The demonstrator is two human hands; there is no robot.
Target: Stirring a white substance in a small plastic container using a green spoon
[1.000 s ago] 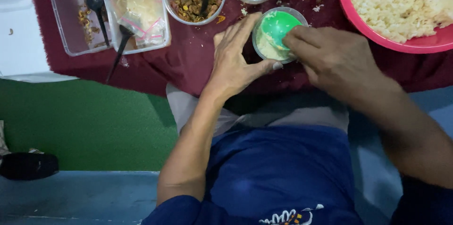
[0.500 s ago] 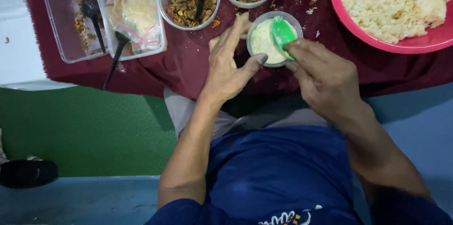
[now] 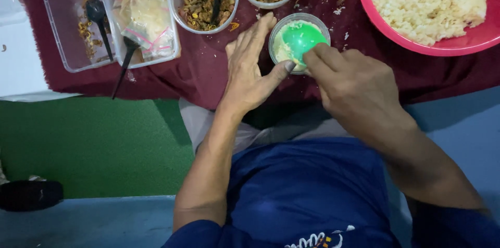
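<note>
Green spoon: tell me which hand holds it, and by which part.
The right hand holds the green spoon by its handle end, bowl pressed into the rice cup.

Clear plastic bag of pale food, pink-striped, lies inside a clear rectangular tub.

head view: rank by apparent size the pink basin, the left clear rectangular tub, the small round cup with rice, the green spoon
1. Pink basin, largest though cut off by the frame.
2. Left clear rectangular tub.
3. Small round cup, steadied by the left hand.
4. Green spoon, held in the right hand.
</note>
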